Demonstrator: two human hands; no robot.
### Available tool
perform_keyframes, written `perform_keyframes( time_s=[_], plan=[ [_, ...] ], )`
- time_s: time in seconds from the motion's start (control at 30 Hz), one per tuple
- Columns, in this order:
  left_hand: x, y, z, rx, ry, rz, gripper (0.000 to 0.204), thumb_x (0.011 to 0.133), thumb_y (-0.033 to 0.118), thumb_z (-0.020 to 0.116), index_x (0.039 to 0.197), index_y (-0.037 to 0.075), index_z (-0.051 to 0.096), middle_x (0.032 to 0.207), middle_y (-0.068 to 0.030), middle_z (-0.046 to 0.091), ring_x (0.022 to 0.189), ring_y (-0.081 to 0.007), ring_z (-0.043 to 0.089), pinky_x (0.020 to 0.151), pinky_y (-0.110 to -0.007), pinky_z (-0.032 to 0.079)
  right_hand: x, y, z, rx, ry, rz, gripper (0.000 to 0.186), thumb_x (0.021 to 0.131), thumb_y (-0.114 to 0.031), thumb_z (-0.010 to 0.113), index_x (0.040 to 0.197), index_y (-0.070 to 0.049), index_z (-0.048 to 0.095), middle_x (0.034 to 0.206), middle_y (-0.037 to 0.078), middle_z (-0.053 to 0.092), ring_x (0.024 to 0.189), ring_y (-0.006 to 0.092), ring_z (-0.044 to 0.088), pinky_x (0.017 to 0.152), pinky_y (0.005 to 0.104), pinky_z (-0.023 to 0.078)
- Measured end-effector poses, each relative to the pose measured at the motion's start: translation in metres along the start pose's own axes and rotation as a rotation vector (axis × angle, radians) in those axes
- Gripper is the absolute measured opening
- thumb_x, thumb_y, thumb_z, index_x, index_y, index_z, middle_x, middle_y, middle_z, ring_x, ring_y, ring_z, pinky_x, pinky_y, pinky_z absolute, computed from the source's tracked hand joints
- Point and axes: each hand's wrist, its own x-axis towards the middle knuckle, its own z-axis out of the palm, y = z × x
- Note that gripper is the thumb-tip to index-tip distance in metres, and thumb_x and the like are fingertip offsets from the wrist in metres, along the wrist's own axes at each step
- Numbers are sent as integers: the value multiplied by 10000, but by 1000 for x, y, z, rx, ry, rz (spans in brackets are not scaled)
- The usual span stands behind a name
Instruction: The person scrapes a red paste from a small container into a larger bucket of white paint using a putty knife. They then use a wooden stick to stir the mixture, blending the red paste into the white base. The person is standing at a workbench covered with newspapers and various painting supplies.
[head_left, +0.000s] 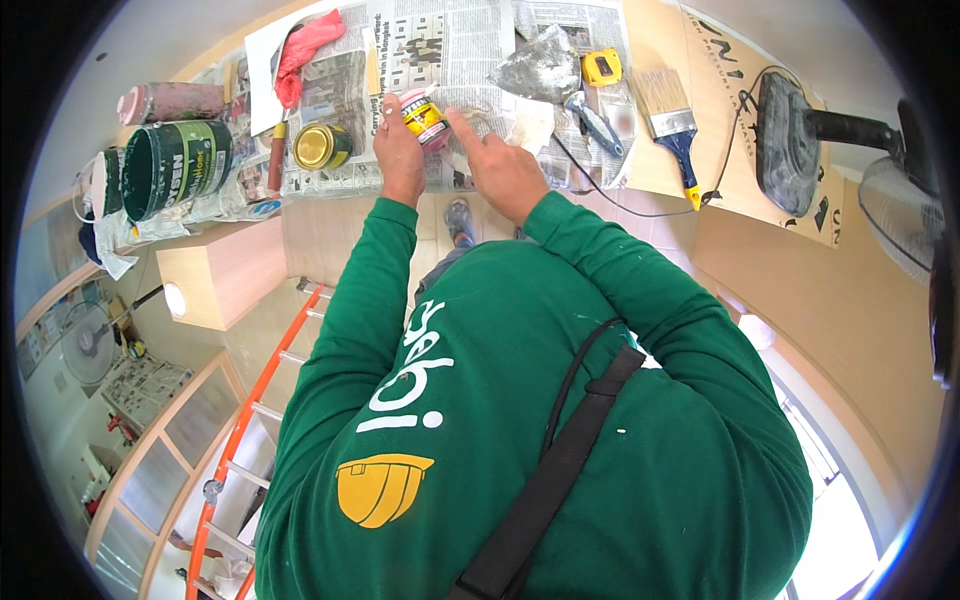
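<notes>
Here, the fingers [392, 108] of the left hand [398, 150] are curling closed around a small yellow-and-red labelled jar [425, 120], gripping it from its left side and keeping it just above the newspaper-covered work surface [470, 50]. The right hand [505, 170] is sitting just beside the jar on its right, its index finger [463, 128] stretching out straight toward the jar while the other fingers are folding loosely inward; it is grasping nothing, and whether the fingertip is actually touching the jar cannot be told. Both forearms are reaching up from the lower edge in green sleeves [360, 290].

Moving outward, a round gold-coloured lid [320, 146] is lying on the newspaper just left of the left hand. Further left, a large dark green paint can [175, 165] is lying on its side, with a pinkish roller sleeve [170, 102] behind it. A red cloth [305, 50] is lying draped near the top of the sheets. To the right of the hands, a crumpled grey rag [540, 65] is resting beside a yellow tape measure [601, 67], and a wide paintbrush with a blue-and-yellow handle [672, 125] is lying well apart from the jar on the bare wood. At the far right, a black fan base [790, 140] is standing on the board. Below, an orange ladder [265, 400] is showing past the person's left side.
</notes>
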Motion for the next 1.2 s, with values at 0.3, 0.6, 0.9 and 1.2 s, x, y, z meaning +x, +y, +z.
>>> perform_keyframes(
  time_s=[0.3,0.6,0.9,1.2],
  plan=[
    [4,4,11,147,34,25,628,1068,516,566,1197,-90,671,1014,-118,705,818,-178,685,707,-357,582,14,3,-8,-53,-76,7,803,895,-86,594,1646,-162,320,836,199,688,716,391,715,645,508,586],
    [0,10,25,219,79,-1,588,1072,494,565,1158,-74,692,965,-121,717,783,-193,709,675,-358,597,25,20,15,185,-22,105,788,896,-75,596,1633,-137,324,842,250,714,733,414,724,655,535,578],
    [-6,12,25,186,82,17,571,1072,489,575,1193,-63,659,1010,-120,709,803,-202,718,682,-361,608,19,20,-11,20,-106,-38,795,876,-97,640,1612,-124,340,891,240,725,780,416,740,663,542,584],
    [2,6,21,138,66,-15,636,1050,546,587,1234,-60,637,1017,-128,710,808,-226,721,700,-375,618,33,34,12,479,-94,102,677,952,-130,566,1601,-109,373,988,258,731,831,434,728,755,538,583]
  ],
)
